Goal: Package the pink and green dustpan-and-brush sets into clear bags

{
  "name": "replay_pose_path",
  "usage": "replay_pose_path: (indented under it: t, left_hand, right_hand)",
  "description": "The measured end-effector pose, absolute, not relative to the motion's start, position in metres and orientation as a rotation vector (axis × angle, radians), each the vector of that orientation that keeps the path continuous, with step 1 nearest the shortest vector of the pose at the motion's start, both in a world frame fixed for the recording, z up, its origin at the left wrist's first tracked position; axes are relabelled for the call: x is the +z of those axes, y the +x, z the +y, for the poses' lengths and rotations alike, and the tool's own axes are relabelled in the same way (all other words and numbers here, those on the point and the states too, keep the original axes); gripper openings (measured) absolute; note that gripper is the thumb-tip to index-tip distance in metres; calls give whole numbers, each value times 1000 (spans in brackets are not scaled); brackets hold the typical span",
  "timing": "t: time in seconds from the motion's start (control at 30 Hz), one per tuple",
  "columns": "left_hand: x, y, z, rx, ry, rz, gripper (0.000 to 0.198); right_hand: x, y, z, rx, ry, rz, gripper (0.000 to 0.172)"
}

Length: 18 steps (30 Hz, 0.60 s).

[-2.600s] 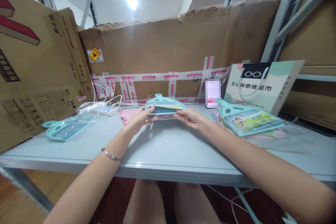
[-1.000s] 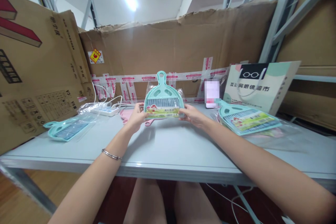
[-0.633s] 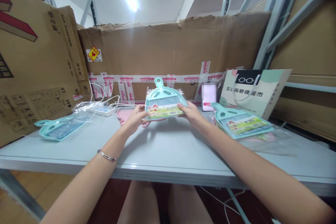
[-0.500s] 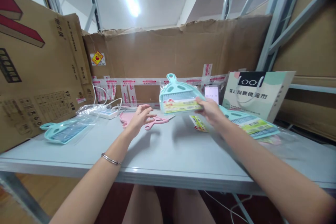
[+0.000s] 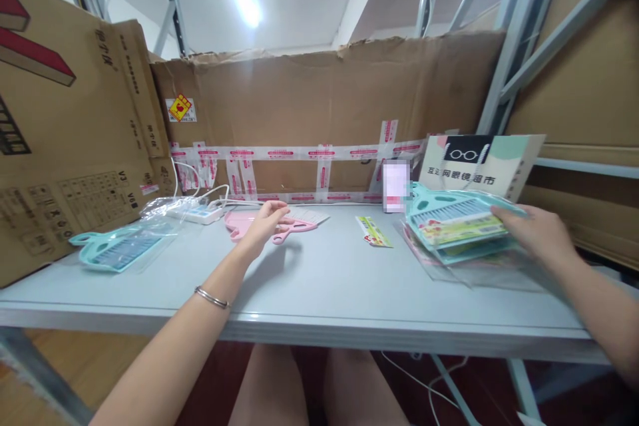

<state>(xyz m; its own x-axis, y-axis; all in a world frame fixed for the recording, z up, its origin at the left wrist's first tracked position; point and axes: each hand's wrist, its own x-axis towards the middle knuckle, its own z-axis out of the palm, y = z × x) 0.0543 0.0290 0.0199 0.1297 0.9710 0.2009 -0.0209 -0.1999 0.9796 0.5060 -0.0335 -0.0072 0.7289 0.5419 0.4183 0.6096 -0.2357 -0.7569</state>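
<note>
Right hand [image 5: 536, 234] grips right edge of teal dustpan set [image 5: 452, 221], atop stack [image 5: 469, 254], right of frame. Left hand [image 5: 267, 221] open, fingers loose, over pink dustpan [image 5: 233, 222], centre of table [image 5: 319, 286].

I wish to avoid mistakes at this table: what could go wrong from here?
The teal dustpan set touched by the right hand tops a stack on clear plastic bags; it may slide. The stack is close to the upright phone, which could be knocked over. The loose label card lies alone and may be overlooked.
</note>
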Motion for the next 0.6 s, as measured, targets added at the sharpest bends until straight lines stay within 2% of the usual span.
replay_pose_path:
  t: [0.13, 0.23, 0.43, 0.6]
  left_hand:
    - [22, 55, 28, 1268, 1414, 1004, 17]
    - [23, 55, 28, 1283, 1404, 1012, 16]
    - [19, 54, 34, 1306, 1432, 1037, 12]
    - [12, 56, 38, 1245, 1522, 1105, 15]
  right_hand:
    - [-20, 502, -37, -573, -2286, -1097, 45]
    - [-17, 483, -35, -782, -2286, -1190, 45]
    - [-7, 455, -1, -632, -2133, -1321, 35]
    - [-25, 446, 24, -543, -2133, -1401, 36]
